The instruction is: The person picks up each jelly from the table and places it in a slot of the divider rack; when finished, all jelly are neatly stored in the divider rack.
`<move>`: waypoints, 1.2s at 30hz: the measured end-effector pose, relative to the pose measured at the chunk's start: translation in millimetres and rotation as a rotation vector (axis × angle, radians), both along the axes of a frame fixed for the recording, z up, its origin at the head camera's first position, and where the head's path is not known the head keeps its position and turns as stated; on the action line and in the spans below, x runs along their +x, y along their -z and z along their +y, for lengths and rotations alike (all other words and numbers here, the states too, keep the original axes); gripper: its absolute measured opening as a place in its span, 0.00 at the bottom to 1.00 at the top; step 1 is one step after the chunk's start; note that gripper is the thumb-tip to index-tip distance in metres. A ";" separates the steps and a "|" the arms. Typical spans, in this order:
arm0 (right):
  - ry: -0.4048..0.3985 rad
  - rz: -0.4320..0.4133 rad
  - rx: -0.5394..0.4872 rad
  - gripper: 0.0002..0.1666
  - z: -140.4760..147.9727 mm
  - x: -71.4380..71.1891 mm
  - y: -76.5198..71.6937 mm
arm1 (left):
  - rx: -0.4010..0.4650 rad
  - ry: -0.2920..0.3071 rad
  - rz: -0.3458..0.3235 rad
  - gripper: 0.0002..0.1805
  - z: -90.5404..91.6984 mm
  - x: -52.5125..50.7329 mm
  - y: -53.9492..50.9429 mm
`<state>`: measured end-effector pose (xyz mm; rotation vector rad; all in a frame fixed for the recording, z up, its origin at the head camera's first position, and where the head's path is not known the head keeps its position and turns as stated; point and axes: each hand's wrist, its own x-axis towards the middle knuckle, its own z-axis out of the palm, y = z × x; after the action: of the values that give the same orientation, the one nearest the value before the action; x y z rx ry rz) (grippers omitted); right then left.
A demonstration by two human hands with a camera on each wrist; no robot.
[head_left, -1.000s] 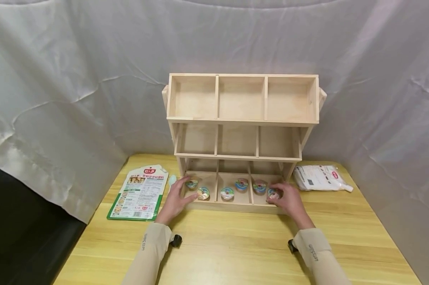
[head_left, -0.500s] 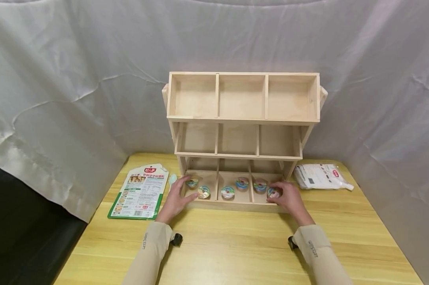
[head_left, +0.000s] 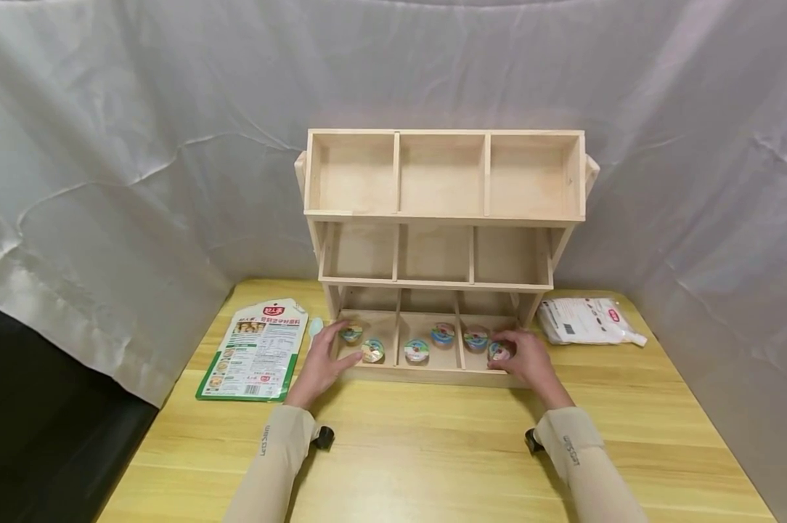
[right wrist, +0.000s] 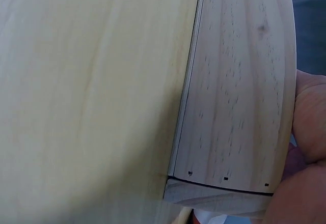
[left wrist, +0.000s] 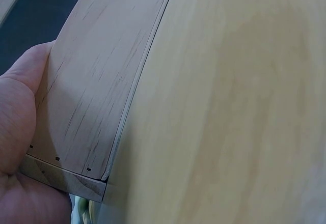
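Observation:
A three-tier wooden display rack stands on the table, each tier split into three compartments. My left hand grips the left front corner of its bottom tier, thumb over the front edge. At the opposite corner my right hand holds the right end likewise. Both wrist views show the front board of that tier against each hand. Small foil-lidded cups lie two to a compartment: left cup, middle cup, right cup. The cup nearest my right hand is partly covered by its fingers.
A green-and-white printed packet lies flat on the left of the table. Beside the rack's left side is a pale green spoon-like piece. A white plastic packet lies at the right. Grey curtains hang behind and at the sides.

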<state>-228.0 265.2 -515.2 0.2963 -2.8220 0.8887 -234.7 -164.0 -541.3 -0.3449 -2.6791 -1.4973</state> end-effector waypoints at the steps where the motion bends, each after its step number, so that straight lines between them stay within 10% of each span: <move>1: 0.000 -0.007 -0.001 0.32 0.2 0.3 -0.2 | 0.002 0.001 0.000 0.43 0.1 0.1 0.0; 36: -0.016 -0.007 -0.041 0.38 2.6 5.3 4.5 | 0.000 0.002 0.003 0.44 0.9 1.0 2.3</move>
<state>-222.8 267.8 -519.7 0.3109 -2.8082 0.9509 -233.7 -163.0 -543.5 -0.3491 -2.6773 -1.4953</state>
